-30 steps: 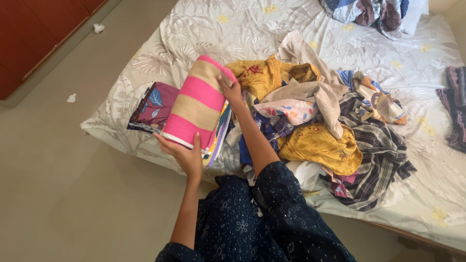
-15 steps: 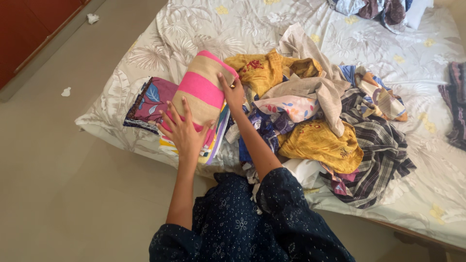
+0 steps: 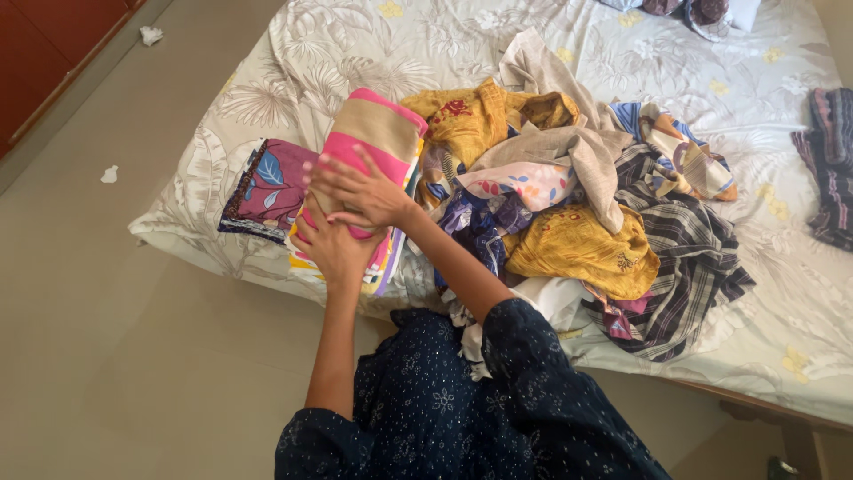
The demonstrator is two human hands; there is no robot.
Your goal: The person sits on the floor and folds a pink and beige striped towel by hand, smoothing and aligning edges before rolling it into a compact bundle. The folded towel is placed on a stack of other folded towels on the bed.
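Note:
A folded cloth with pink and tan stripes (image 3: 378,124) lies on a small stack of folded clothes near the bed's front left corner. My left hand (image 3: 336,249) rests flat on its near end, fingers spread. My right hand (image 3: 360,191) lies across it just above the left hand, palm down and pressing. Neither hand grips anything. A folded purple cloth with a leaf print (image 3: 267,182) sits to the left of the stack.
A heap of unfolded clothes (image 3: 569,204), yellow, beige, checked and floral, fills the bed's middle. The bed (image 3: 293,53) has a pale leaf-print sheet. Dark striped cloth (image 3: 831,160) lies at the right edge. Beige floor (image 3: 133,356) with two paper scraps is to the left.
The striped cloth went from held up on edge to lying on the stack. My right hand moved from its far right corner to its middle, over my left hand.

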